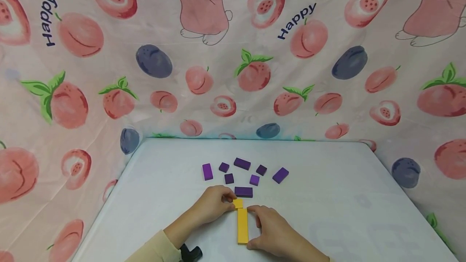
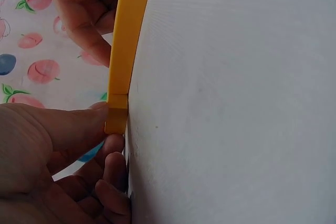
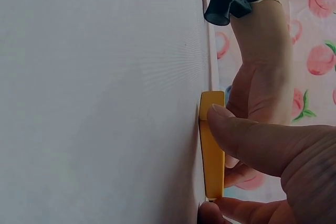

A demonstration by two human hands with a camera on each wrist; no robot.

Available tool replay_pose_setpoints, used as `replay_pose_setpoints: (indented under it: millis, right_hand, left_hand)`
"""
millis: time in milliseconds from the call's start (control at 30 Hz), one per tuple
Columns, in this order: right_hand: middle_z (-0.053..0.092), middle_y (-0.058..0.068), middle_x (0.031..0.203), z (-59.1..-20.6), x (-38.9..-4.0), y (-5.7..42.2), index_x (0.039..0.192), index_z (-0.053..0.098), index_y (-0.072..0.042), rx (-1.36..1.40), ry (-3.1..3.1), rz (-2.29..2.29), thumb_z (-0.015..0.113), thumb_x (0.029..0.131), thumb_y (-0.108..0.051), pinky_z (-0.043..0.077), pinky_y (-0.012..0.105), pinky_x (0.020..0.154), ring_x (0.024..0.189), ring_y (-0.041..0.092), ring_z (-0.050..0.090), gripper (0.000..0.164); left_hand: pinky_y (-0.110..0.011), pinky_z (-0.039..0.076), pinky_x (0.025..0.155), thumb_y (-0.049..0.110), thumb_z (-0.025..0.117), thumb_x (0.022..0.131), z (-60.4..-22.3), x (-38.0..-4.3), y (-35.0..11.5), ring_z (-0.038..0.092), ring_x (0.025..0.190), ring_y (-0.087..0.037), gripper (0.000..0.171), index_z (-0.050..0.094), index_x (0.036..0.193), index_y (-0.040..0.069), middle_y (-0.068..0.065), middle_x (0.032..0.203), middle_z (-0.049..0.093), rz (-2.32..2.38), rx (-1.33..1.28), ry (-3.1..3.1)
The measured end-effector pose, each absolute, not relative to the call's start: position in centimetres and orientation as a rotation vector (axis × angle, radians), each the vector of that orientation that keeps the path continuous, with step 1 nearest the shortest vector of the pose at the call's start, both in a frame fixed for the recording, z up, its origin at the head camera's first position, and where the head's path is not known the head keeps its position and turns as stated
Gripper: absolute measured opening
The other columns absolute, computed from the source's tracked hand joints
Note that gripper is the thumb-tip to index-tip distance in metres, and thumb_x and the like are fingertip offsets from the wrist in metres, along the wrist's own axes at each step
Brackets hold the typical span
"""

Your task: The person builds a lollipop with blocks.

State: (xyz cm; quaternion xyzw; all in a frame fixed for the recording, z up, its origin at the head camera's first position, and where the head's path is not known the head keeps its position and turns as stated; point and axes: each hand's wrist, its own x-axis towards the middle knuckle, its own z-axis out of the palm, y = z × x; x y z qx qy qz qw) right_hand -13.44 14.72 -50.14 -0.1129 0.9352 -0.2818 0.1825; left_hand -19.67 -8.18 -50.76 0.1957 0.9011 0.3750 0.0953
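My left hand [image 1: 212, 205] pinches a small yellow block [image 1: 238, 203] between thumb and fingers. Just below it in the head view lies a long yellow block [image 1: 242, 226], pointing toward me. My right hand [image 1: 272, 229] grips this long block by its two ends, thumb at the near end and fingertips by the far one. In the left wrist view the small block [image 2: 116, 114] meets the end of the long block [image 2: 130, 30]. The right wrist view shows the thumb [image 3: 223, 124] against the long block [image 3: 213, 156].
Several purple blocks lie beyond the hands, among them a long one [image 1: 243, 192] close behind the small yellow block, one [image 1: 207, 172] at the left and one [image 1: 280, 175] at the right. All rest on the white table [image 1: 338, 205]. A fruit-patterned cloth [image 1: 225, 80] hangs behind.
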Motion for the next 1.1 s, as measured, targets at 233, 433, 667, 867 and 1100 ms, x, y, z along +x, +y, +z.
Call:
replay_pose_setpoints:
  millis: [233, 433, 667, 867, 1100]
  right_hand:
    - [0.055, -0.003, 0.089, -50.03, -13.41, 14.7, 0.146, 0.06, -0.013, -0.31, 2.635, -0.794, 0.101, 0.069, -0.044, 0.038, 0.028, 0.065, 0.081, 0.014, 0.048, 0.092]
    - [0.055, -0.003, 0.089, -50.02, -13.37, 14.6, 0.146, 0.06, -0.013, -0.305, 2.641, -0.783, 0.1, 0.07, -0.044, 0.038, 0.029, 0.065, 0.081, 0.014, 0.048, 0.092]
    - [0.054, -0.005, 0.089, -49.92, -13.26, 14.68, 0.147, 0.06, -0.016, -0.337, 2.655, -0.775, 0.099, 0.07, -0.047, 0.036, 0.028, 0.066, 0.083, 0.014, 0.047, 0.092]
    - [0.054, -0.004, 0.088, -49.8, -13.27, 14.45, 0.147, 0.061, -0.015, -0.318, 2.652, -0.771, 0.1, 0.07, -0.047, 0.036, 0.028, 0.065, 0.083, 0.014, 0.048, 0.092]
    - [0.054, -0.004, 0.086, -49.97, -13.11, 14.21, 0.147, 0.061, -0.014, -0.302, 2.668, -0.757, 0.1, 0.069, -0.047, 0.035, 0.028, 0.064, 0.083, 0.015, 0.047, 0.094]
  left_hand:
    - [-0.023, 0.051, 0.079, 0.019, 0.085, 0.092, -50.63, -19.62, -7.98, 0.058, 0.083, -0.008, 0.016, 0.083, 0.108, 0.018, 0.011, 0.091, 0.07, 1.104, 0.579, 2.677]
    - [-0.023, 0.051, 0.078, 0.018, 0.085, 0.092, -50.62, -19.7, -7.83, 0.058, 0.083, -0.008, 0.015, 0.083, 0.108, 0.018, 0.011, 0.091, 0.07, 1.104, 0.584, 2.677]
    - [-0.023, 0.051, 0.079, 0.02, 0.085, 0.092, -51.01, -19.9, -7.76, 0.058, 0.083, -0.008, 0.014, 0.083, 0.106, 0.02, 0.012, 0.09, 0.069, 1.097, 0.59, 2.679]
    - [-0.024, 0.052, 0.079, 0.019, 0.085, 0.092, -50.79, -19.84, -7.6, 0.059, 0.084, -0.008, 0.013, 0.082, 0.105, 0.02, 0.012, 0.09, 0.069, 1.095, 0.587, 2.672]
    - [-0.024, 0.052, 0.08, 0.019, 0.085, 0.093, -50.8, -19.9, -7.49, 0.059, 0.085, -0.008, 0.013, 0.082, 0.105, 0.02, 0.011, 0.09, 0.069, 1.103, 0.58, 2.66]
